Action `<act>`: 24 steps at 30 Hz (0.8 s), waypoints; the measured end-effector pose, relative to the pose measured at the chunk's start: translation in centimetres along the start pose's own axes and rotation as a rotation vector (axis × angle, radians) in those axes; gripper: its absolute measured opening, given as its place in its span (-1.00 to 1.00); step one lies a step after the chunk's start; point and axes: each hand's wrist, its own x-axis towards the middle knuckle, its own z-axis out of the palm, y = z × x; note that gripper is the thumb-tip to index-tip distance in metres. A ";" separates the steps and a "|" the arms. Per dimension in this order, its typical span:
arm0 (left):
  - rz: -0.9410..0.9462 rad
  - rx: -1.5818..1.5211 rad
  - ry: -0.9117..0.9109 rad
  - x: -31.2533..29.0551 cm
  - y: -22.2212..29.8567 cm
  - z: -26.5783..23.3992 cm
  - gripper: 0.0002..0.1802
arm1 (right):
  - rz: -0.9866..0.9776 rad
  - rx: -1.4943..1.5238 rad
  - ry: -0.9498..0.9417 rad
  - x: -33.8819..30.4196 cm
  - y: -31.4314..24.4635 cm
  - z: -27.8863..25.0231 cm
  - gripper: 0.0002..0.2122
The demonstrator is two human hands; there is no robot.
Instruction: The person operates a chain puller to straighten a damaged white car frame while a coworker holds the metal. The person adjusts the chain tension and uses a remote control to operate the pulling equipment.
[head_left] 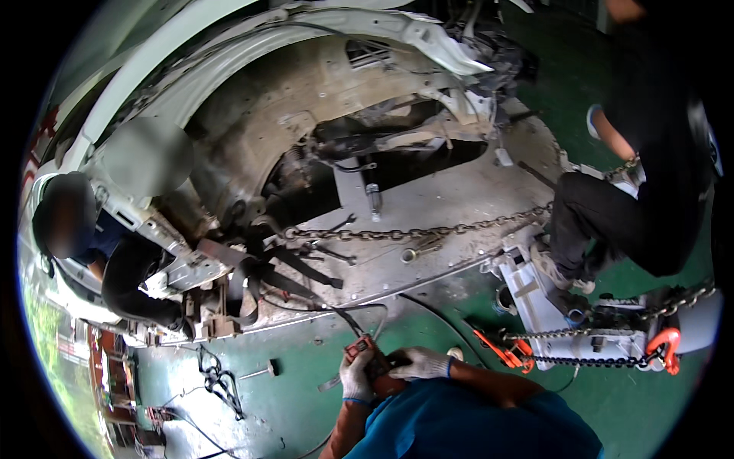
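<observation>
My left hand, in a white glove with a blue cuff, is closed round a red and dark handheld device. Black hoses or cables run up from its top toward the car. My right hand, gloved alike, lies against the device's right side; its fingers are partly curled, and what they grip is hidden. Beyond my hands, a stripped white car body stands by a grey metal platform. A steel chain stretches across the platform from a clamp area at the car's lower edge to the right.
Wrenches lie on the platform. One co-worker crouches at left; another kneels at right by the chain. An orange hook and orange chain hardware sit at right. A hammer and tangled black straps lie on the green floor.
</observation>
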 end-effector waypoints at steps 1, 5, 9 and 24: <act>0.014 -0.005 -0.002 0.1 -0.2 0.2 -0.70 | -0.030 0.009 -0.001 0.2 0.5 0.0 -0.52; 0.045 0.000 0.012 -0.3 -0.6 1.4 -0.69 | 0.012 0.094 -0.017 -0.6 1.2 -0.7 -0.53; 0.038 -0.002 0.044 -1.4 -1.2 1.5 -0.64 | 0.108 0.195 -0.109 -0.9 1.5 -1.1 -0.51; 0.034 -0.043 0.189 -4.5 -2.8 -2.9 -0.63 | -0.027 0.005 -0.046 -0.3 3.0 -0.3 -0.54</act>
